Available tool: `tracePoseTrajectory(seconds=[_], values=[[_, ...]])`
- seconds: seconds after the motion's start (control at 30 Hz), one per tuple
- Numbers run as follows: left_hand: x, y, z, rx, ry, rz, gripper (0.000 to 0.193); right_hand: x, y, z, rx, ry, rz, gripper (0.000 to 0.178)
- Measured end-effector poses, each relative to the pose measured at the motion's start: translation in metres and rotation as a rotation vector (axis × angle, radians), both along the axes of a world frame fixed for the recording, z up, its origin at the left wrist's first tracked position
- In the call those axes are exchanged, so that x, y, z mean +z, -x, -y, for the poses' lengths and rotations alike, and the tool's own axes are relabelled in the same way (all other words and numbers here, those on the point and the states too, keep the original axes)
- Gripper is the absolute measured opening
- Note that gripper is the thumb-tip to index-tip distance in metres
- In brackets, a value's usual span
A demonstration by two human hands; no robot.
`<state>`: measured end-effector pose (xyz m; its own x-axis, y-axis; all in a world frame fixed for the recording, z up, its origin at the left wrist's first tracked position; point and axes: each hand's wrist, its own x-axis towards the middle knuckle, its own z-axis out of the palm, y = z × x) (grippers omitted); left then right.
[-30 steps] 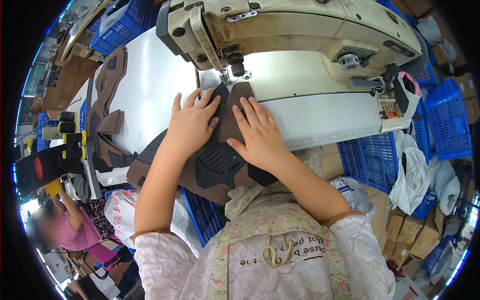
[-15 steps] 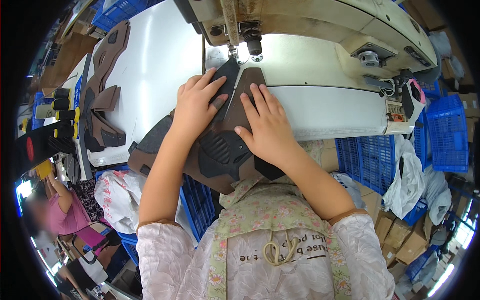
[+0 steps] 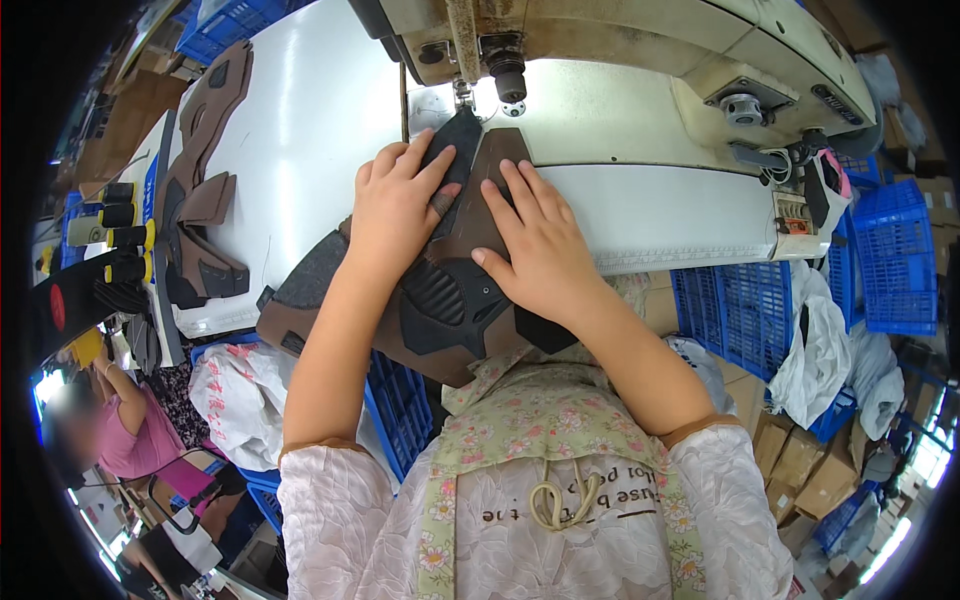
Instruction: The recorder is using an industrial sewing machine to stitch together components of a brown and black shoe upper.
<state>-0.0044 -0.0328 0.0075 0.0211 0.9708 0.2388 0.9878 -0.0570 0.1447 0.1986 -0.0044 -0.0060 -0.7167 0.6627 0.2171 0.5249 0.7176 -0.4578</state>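
Nearest to you, the brown and black shoe upper piece [image 3: 440,290] hangs partly over the near edge of the white table [image 3: 320,130], and its narrow far end reaches up to the needle [image 3: 462,92] of the sewing machine [image 3: 640,50]. Both your hands lie flat on this piece, fingers spread and pressing it down, pinching nothing: your left hand [image 3: 395,215] on the dark part at the left, your right hand [image 3: 540,245] on the brown part at the right. I judge that you are in the stitching step, guiding the piece under the presser foot. The next move calls for steady pressure from both hands and a slow feed away from you, keeping the fingertips well back from the needle. Farther to the left on the table lies a stack of similar cut pieces [image 3: 200,190]. At the far right stand blue plastic crates [image 3: 890,240].
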Motion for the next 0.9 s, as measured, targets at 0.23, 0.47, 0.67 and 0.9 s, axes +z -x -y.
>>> tracePoseTrajectory(seconds=[0.23, 0.47, 0.67, 0.9], values=[[-0.004, -0.002, 0.000, 0.019, -0.032, -0.031, 0.044, 0.000, 0.001, -0.001, -0.001, -0.003, 0.011, 0.068], [-0.004, -0.004, 0.002, 0.032, -0.010, -0.038, 0.046, 0.000, 0.003, -0.003, -0.014, -0.053, 0.003, 0.065], [-0.002, -0.005, 0.001, -0.008, 0.062, -0.063, 0.048, -0.003, 0.007, -0.005, -0.021, -0.081, 0.020, 0.064], [-0.003, -0.001, -0.007, -0.055, 0.011, 0.025, 0.046, -0.002, 0.006, -0.023, 0.042, -0.065, -0.012, 0.063]])
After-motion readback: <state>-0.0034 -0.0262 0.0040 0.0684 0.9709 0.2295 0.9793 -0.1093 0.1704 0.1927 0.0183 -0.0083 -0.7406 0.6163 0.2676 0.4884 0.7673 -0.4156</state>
